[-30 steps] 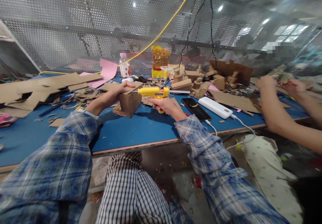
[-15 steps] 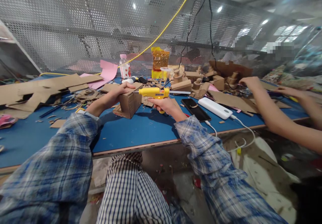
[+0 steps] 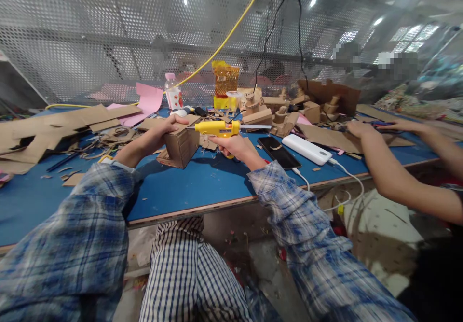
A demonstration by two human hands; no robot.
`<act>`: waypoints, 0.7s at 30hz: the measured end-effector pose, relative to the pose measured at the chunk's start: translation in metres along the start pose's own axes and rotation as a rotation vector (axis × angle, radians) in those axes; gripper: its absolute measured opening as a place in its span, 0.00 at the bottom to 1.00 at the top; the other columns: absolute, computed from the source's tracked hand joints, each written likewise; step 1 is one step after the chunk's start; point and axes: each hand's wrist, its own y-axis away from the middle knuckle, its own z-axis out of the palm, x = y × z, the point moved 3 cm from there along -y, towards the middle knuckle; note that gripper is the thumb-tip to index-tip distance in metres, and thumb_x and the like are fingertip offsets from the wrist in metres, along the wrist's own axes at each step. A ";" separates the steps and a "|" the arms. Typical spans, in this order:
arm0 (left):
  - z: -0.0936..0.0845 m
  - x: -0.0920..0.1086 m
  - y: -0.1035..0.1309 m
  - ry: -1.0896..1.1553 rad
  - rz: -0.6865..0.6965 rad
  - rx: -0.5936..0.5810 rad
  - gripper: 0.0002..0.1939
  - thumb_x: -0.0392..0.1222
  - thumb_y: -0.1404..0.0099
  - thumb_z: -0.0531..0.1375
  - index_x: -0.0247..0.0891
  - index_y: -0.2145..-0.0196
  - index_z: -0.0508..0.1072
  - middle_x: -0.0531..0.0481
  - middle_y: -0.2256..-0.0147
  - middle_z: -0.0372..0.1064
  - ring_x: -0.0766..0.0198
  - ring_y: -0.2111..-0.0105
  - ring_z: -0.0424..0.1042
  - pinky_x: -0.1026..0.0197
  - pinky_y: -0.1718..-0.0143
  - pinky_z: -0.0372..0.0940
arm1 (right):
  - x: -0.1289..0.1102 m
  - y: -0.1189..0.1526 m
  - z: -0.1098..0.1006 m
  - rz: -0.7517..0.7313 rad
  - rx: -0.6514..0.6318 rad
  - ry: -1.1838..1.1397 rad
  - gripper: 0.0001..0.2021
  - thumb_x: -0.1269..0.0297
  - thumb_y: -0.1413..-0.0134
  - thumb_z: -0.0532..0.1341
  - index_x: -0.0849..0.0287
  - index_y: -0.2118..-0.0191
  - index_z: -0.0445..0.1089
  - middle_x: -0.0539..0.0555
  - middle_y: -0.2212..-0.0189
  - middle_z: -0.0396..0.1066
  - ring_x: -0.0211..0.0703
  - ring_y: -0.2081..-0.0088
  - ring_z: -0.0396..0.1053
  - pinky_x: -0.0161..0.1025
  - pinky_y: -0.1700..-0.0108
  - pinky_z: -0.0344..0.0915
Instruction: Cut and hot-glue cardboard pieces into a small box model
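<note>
My left hand is closed on a small cardboard box that stands on the blue tabletop. Its fingers lie over the top edge of the box. In my right hand is a yellow hot glue gun, with a pale glue stick poking out of its back end. The nozzle points left at the upper edge of the box; whether it touches the cardboard I cannot tell.
A black phone and a white power bank with cables lie right of my hand. Cardboard scraps cover the left. Behind stand a bottle and cardboard models. A co-worker's hands are at the right.
The view has shifted slightly, so everything sits a little further left. My hands keep hold of the box and glue gun. The co-worker's nearer hand has lowered towards the table.
</note>
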 end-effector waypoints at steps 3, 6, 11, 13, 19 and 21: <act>0.000 0.002 0.001 0.021 -0.002 0.000 0.23 0.53 0.48 0.60 0.40 0.57 0.68 0.45 0.60 0.70 0.55 0.64 0.70 0.58 0.66 0.62 | -0.002 0.001 -0.001 0.003 0.018 0.004 0.16 0.61 0.42 0.67 0.58 0.76 0.64 0.42 0.86 0.59 0.29 0.85 0.54 0.31 0.82 0.53; 0.001 0.003 0.004 0.076 -0.038 0.006 0.23 0.52 0.49 0.62 0.40 0.57 0.67 0.46 0.61 0.70 0.56 0.65 0.69 0.59 0.68 0.61 | -0.002 0.000 -0.001 -0.005 0.010 -0.006 0.14 0.62 0.42 0.68 0.58 0.74 0.66 0.41 0.87 0.57 0.29 0.86 0.53 0.31 0.82 0.52; 0.001 0.004 0.006 0.087 -0.069 0.016 0.24 0.52 0.50 0.63 0.40 0.57 0.66 0.47 0.63 0.69 0.57 0.66 0.68 0.59 0.69 0.59 | 0.003 -0.008 0.000 -0.027 0.020 -0.019 0.11 0.63 0.43 0.68 0.58 0.72 0.68 0.40 0.87 0.56 0.29 0.86 0.53 0.31 0.83 0.51; 0.000 0.004 0.006 0.075 -0.069 0.012 0.24 0.53 0.49 0.62 0.40 0.57 0.66 0.47 0.63 0.68 0.57 0.67 0.67 0.59 0.69 0.59 | 0.006 -0.011 0.000 -0.045 0.020 -0.025 0.12 0.63 0.43 0.69 0.58 0.72 0.67 0.40 0.87 0.57 0.29 0.86 0.53 0.31 0.83 0.52; -0.002 0.000 0.006 0.036 -0.067 -0.034 0.24 0.54 0.45 0.60 0.39 0.54 0.64 0.46 0.58 0.68 0.54 0.61 0.68 0.58 0.64 0.62 | 0.015 -0.018 0.000 -0.058 -0.025 -0.020 0.17 0.58 0.44 0.69 0.57 0.76 0.65 0.41 0.87 0.57 0.29 0.87 0.55 0.31 0.83 0.55; -0.003 -0.001 0.005 0.027 -0.068 -0.042 0.24 0.54 0.44 0.59 0.39 0.54 0.64 0.45 0.55 0.68 0.55 0.60 0.68 0.58 0.63 0.62 | 0.016 -0.018 0.000 -0.076 -0.005 -0.018 0.16 0.57 0.45 0.70 0.57 0.75 0.65 0.41 0.87 0.57 0.30 0.87 0.55 0.31 0.83 0.55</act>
